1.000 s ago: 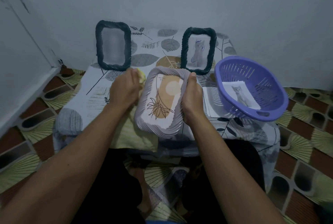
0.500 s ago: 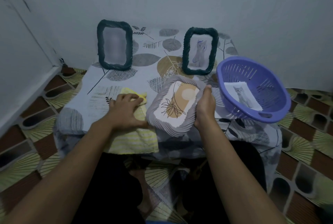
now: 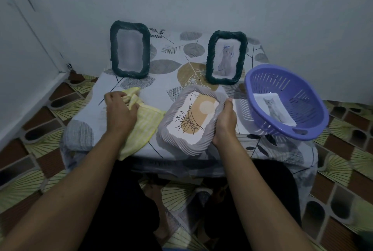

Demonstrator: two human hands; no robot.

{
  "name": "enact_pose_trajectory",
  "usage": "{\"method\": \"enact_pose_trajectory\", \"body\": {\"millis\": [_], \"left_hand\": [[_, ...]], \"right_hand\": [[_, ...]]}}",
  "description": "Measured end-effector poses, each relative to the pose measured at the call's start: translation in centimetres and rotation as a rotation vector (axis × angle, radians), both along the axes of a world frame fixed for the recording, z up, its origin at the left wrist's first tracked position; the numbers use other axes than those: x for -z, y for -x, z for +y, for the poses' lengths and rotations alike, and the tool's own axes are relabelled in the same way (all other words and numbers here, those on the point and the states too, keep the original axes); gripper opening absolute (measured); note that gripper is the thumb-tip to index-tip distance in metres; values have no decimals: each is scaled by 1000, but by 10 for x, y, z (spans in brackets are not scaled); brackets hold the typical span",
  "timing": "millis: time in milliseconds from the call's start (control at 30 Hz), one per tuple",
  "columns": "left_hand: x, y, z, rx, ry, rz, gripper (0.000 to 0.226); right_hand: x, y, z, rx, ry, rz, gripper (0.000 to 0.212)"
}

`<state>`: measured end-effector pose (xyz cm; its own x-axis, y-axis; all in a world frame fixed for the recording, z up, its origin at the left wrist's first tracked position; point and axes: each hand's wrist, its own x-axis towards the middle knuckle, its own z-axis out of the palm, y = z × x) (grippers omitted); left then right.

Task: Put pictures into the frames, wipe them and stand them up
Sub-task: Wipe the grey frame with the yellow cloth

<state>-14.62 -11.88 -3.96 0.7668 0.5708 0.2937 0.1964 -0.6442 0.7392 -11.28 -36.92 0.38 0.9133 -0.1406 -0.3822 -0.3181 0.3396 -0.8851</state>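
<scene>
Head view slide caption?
Left hand grips yellow cloth, right hand holds grey picture frame; two dark green frames stand behind.

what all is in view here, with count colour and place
left green frame: 1, dark green, standing back left of table
right green frame: 1, dark green, standing back right of centre
grey frame: 1, grey, tilted at table front
cloth: 1, yellow, table front left
basket: 1, purple, table right
cat photo: 1, grey-white, in basket
papers: count unclear, white, under basket
table: 1, leaf-print cover, centre of view
left hand: 1, grips cloth
right hand: 1, holds grey frame
</scene>
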Motion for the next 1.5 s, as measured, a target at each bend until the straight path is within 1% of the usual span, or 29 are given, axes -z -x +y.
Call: {"method": "enact_pose_trajectory", "body": {"millis": [67, 100, 200, 267, 333, 400, 433, 500, 567, 667, 767, 833, 933, 967, 1033, 1067, 1133, 1200, 1267, 1333, 1400, 1433, 1500], "left_hand": [[1, -4, 4, -80, 2, 1, 45], [1, -5, 5, -110, -13, 37, 47], [1, -6, 0, -167, -129, 272, 55], [-1, -4, -6, -164, -216, 317, 59], [-4, -2, -14, -107, -312, 249, 65], [-12, 0, -22, 37, -375, 193, 76], [-16, 0, -26, 132, -372, 182, 81], [-22, -1, -30, 340, -291, 165, 84], [-24, -2, -31, 522, -198, 116, 77], [-28, -3, -39, 639, -152, 35, 68], [-37, -4, -49, 689, -115, -50, 60], [-41, -3, -55, 687, -26, -116, 54], [-46, 0, -63, 643, 37, -178, 41], [-48, 1, -64, 633, 42, -177, 38], [-50, 2, -66, 613, 30, -162, 39], [-51, 2, -67, 604, 38, -149, 39], [-52, 3, -71, 609, 122, -112, 27], [-49, 4, -75, 637, 244, -86, 10], [-46, 6, -80, 628, 338, -80, 6], [-43, 8, -84, 572, 475, -93, 6], [-43, 10, -89, 495, 618, -100, 9], [-42, 10, -90, 465, 652, -103, 11], [-41, 9, -92, 433, 704, -85, 12]], "right_hand": [[3, 0, 3, -6, 22, 5, 45], [4, 0, 4, -15, 30, 11, 46], [6, -2, 7, -48, 62, 36, 50], [6, -4, 9, -61, 79, 60, 52], [8, -7, 9, -73, 84, 87, 51], [8, -8, 9, -81, 63, 97, 50], [8, -9, 8, -82, 45, 100, 50], [4, -9, 4, -73, -1, 135, 52], [4, -12, 1, -64, -31, 174, 55], [3, -14, -4, -125, -79, 214, 69], [-1, -13, -12, -202, -90, 260, 67], [-3, -12, -16, -241, -102, 240, 64], [-7, -10, -17, -235, -155, 187, 68], [-8, -10, -17, -206, -164, 159, 67], [-8, -11, -19, -164, -116, 99, 64], [-8, -10, -19, -154, -82, 67, 68], [-8, -6, -20, -161, -120, 44, 78], [-6, -4, -20, -111, -223, 27, 81], [-6, -4, -19, -45, -273, 38, 78], [-3, -8, -17, -1, -258, 21, 72], [-3, -8, -18, -14, -251, -3, 56], [-3, -7, -19, -56, -265, -23, 43], [-3, -4, -18, -154, -253, -65, 27]]}}
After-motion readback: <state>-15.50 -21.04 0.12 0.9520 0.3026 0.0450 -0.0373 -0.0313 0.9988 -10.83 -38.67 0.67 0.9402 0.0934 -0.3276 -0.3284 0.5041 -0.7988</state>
